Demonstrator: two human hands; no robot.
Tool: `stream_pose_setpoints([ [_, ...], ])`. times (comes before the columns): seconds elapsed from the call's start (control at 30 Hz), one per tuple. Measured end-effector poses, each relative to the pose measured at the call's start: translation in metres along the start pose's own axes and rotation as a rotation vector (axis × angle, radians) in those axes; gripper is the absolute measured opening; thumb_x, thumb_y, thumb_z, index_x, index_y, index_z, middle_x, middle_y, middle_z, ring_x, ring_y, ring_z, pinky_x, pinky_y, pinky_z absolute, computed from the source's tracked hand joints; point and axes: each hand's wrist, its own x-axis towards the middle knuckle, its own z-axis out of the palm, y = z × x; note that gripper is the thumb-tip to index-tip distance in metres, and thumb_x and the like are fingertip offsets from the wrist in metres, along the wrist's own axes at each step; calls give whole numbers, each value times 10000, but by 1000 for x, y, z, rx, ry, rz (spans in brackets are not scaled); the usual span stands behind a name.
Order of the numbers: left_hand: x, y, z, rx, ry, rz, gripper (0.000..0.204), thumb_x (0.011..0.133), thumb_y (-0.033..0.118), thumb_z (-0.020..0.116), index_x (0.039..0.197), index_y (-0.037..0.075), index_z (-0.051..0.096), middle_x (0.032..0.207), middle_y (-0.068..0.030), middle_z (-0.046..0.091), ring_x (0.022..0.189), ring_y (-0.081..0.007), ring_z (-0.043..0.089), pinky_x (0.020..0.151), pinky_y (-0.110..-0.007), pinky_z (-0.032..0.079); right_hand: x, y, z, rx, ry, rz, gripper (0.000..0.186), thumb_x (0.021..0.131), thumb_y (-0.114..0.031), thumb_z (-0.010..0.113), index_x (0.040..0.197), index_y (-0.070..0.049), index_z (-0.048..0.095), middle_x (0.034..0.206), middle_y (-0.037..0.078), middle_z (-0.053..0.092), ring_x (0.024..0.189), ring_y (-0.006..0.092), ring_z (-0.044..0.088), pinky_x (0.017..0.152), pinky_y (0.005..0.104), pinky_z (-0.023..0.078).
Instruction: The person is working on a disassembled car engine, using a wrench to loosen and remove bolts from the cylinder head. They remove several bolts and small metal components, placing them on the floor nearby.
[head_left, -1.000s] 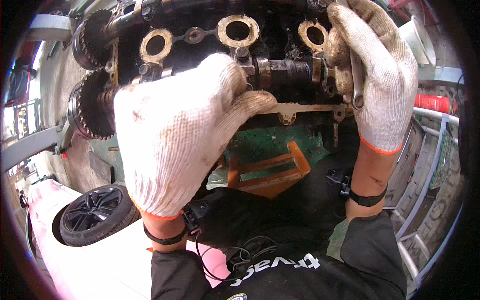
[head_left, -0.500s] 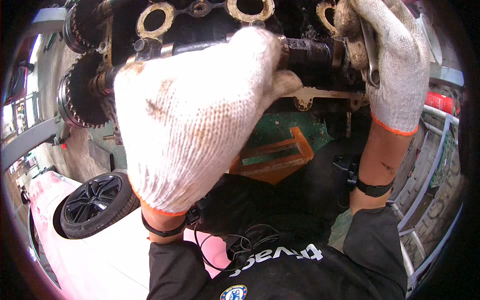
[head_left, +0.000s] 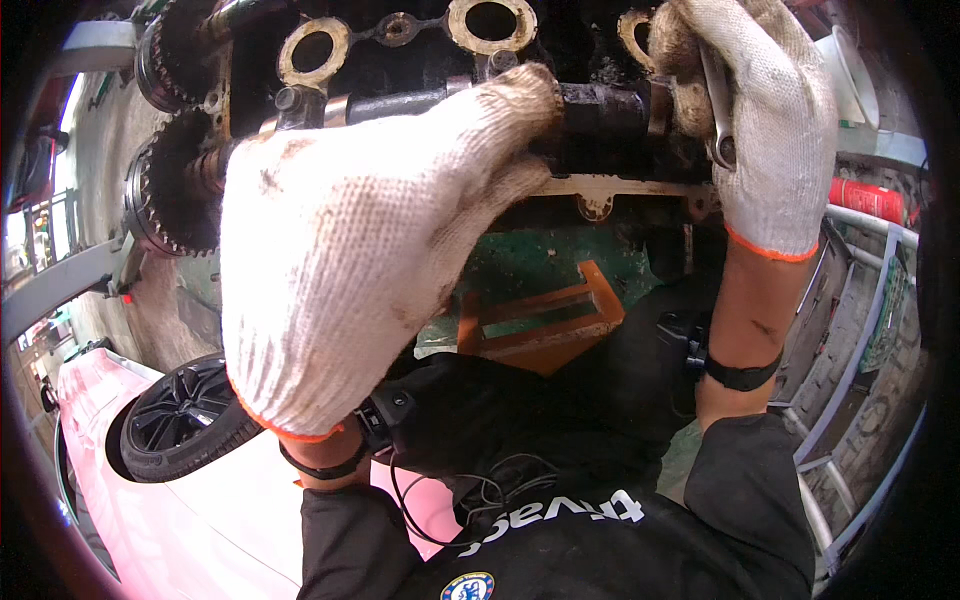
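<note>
A dark, oily engine cylinder head (head_left: 640,187) spans the top of the view, with a camshaft (head_left: 600,108) lying across it. My left hand (head_left: 330,230), in a stained white knit glove, lies over the camshaft's left part. Its fingers are curled towards the thumb, and whatever they grip is hidden. At the right end of the camshaft, my gloved right hand (head_left: 780,140) is closed around a metal wrench (head_left: 718,110). The wrench's ring end points down towards the wrist. Toothed sprockets (head_left: 140,190) sit at the engine's left end.
Below the engine stands an orange metal frame (head_left: 545,338). A pink car body panel (head_left: 110,400) and a black wheel (head_left: 180,415) are at the left. At the right are a red cylinder (head_left: 865,199), metal rails (head_left: 860,340) and tyres (head_left: 800,355).
My left hand has shifted slightly left and down, its fingertips drawing closer to the thumb. My right hand has moved a little left with the wrench. The view has shifted slightly.
</note>
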Motion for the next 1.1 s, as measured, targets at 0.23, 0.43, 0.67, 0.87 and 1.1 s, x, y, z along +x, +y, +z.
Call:
stream_pose_setpoints([
  [0.23, 4, 8, 7, -19, 85, -98, 280, 836, 190, 847, 1047, 31, 754, 873, -141, 769, 752, -156, 754, 679, -275, 570, 0, 1, 5, -29, 116, 47, 264, 966, -115, 617, 1143, 76, 663, 857, 59, 667, 688, 103, 614, 631, 214, 470],
  [0.43, 2, 13, 9, -128, 128, -186, 343, 799, 235, 876, 1044, 30, 749, 869, -137, 774, 760, -160, 751, 715, -285, 576, -1, 5, 0, 19, 110, 49, 244, 976, -99, 637, 1153, 64, 675, 819, 55, 686, 672, 93, 621, 610, 204, 470],
  [0.67, 2, 9, 6, 36, 99, -7, 301, 856, 178, 820, 1117, 41, 761, 914, -150, 773, 764, -192, 766, 702, -288, 581, -2, 2, -4, 38, 75, 60, 265, 971, -100, 633, 1167, 77, 658, 848, 67, 682, 706, 103, 626, 638, 208, 472],
  [0.87, 5, 17, 11, 25, 149, -119, 329, 796, 203, 876, 1066, 46, 769, 862, -114, 778, 709, -140, 735, 678, -262, 568, -1, 2, -5, 51, 69, 111, 277, 972, -92, 620, 1172, 99, 639, 854, 70, 668, 726, 110, 623, 656, 211, 468],
  [1.1, 3, 8, -1, -47, -16, -99, 380, 810, 161, 855, 1155, 41, 751, 916, -117, 787, 768, -127, 737, 719, -272, 576, -2, -22, -19, 296, -131, 233, 274, 972, -90, 621, 1178, 90, 636, 842, 64, 661, 709, 105, 615, 620, 209, 460],
])
